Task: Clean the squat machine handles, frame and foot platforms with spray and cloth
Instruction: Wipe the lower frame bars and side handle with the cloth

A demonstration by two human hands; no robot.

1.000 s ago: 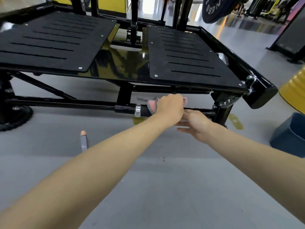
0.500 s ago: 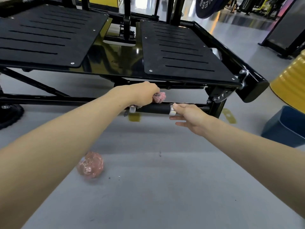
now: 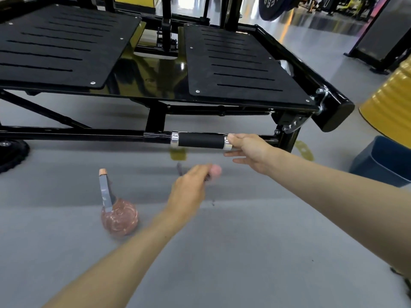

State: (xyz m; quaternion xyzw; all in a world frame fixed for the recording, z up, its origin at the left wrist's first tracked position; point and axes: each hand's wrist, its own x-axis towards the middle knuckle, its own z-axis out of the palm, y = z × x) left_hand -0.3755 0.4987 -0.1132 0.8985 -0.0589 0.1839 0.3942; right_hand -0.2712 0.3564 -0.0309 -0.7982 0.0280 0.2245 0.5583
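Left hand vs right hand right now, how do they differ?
Left hand grips the cloth, clear of the handle; right hand holds nothing, thumb on the handle's chrome collar. Left hand is motion-blurred; right hand is sharp, fingers straight. Both reach out low over the grey floor.

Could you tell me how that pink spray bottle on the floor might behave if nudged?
The spray bottle has a rounded body, so it would probably roll. It looks like translucent plastic, so it is likely light and fairly rigid.
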